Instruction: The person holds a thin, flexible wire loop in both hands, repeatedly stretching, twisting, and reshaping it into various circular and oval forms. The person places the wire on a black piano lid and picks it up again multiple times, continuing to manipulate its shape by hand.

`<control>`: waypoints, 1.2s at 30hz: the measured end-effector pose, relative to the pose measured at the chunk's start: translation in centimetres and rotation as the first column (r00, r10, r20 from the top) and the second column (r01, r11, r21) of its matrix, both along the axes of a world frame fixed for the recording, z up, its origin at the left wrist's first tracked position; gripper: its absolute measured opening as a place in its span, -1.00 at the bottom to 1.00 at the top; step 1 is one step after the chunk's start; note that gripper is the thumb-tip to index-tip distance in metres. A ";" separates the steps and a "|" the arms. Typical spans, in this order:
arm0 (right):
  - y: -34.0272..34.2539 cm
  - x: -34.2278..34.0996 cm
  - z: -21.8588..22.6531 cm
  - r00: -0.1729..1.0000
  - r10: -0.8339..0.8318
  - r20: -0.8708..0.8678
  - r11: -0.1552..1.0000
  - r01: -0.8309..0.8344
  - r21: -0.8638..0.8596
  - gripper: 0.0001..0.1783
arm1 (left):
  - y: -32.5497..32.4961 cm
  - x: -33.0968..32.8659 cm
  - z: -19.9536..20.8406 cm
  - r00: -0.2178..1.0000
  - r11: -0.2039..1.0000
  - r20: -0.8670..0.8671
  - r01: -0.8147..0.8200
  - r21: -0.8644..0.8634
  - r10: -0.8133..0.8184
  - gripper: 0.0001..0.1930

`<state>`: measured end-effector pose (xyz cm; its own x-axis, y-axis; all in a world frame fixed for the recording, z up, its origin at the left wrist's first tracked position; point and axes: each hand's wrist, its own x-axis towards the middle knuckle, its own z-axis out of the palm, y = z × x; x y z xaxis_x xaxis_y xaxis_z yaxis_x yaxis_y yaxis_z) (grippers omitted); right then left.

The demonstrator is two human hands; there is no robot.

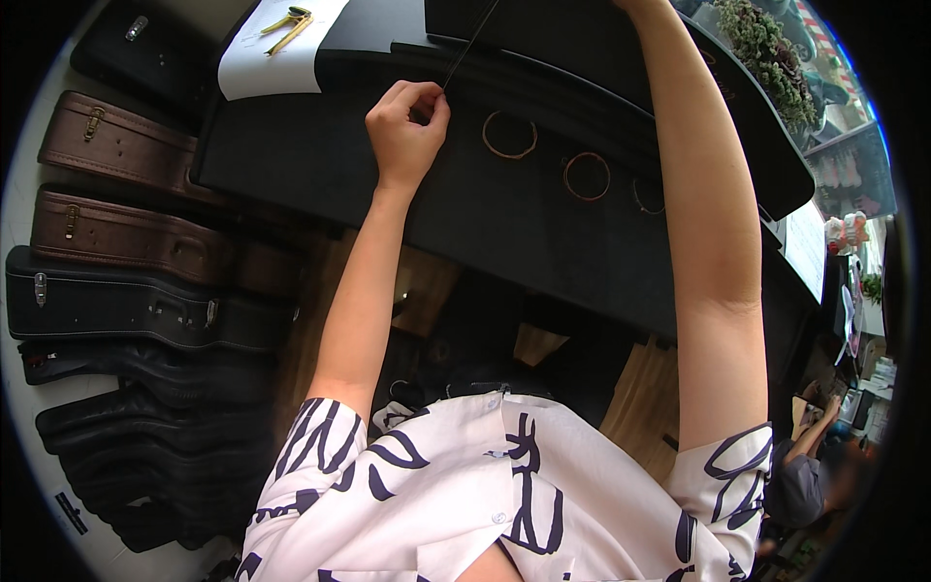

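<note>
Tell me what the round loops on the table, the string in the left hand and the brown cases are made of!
Loops: probably metal wire, thin, two of them coppery-looking.
String in the left hand: dark, thin and straight; perhaps wire or plastic, too fine to tell.
Brown cases: maybe leather or a lookalike, softly glossy, with stitch-like lines; their latches shine like brassy metal.

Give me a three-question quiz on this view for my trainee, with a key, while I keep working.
1. What does the left hand pinch? A) a case handle B) a thin dark strand C) a pen
2. True or false: the gold-coloured tool lies on the white paper.
3. How many thin rings show on the black table, counting any partly hidden?

Key: 1: B. 2: True. 3: Three; the right forearm partly hides one.
</note>
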<state>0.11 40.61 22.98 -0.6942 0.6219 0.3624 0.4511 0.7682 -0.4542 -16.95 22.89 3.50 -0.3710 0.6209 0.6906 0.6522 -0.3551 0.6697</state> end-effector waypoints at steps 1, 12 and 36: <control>-0.7 -0.1 0.2 0.999 -0.047 0.009 0.998 0.047 0.047 -0.77 | -0.1 0.0 -0.1 0.999 1.000 -0.034 0.000 0.007 0.000 -0.93; 0.7 1.2 -0.7 0.957 -0.056 -0.284 0.997 0.040 -0.064 -0.79 | 1.0 0.4 -0.6 0.994 0.997 -0.102 0.036 -0.066 -0.042 -0.96; -5.0 -7.5 -7.2 0.793 -0.155 -0.589 0.577 -0.411 -0.706 -0.68 | 0.8 1.2 -1.0 0.940 0.995 -0.339 -0.062 -0.082 0.030 -0.95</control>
